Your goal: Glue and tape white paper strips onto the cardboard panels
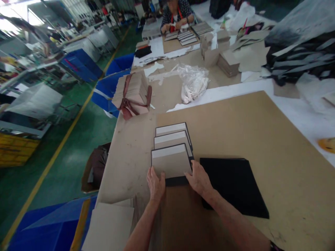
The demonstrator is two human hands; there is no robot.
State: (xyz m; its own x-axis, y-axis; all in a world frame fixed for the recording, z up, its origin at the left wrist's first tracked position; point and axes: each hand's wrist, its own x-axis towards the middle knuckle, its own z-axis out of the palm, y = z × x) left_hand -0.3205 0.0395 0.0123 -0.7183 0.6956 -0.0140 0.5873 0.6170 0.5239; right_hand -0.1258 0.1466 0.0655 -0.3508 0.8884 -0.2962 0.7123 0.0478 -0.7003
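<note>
Three grey board pieces lie overlapped in a row on the brown cardboard sheet (261,139), each on black paper with a white strip at its far edge. The nearest grey board (171,162) is under both hands. My left hand (156,183) lies flat with fingers stretched on its near left corner. My right hand (199,178) presses flat on its near right corner and on the black paper border. A stack of black paper sheets (234,186) lies just right of my right hand.
A tied bundle of grey boards (132,94) and a clear plastic bag (193,83) sit farther up the table. A grey board stack (108,226) lies near left. Across the table a person (176,15) works on similar pieces. Blue bins (112,80) stand left.
</note>
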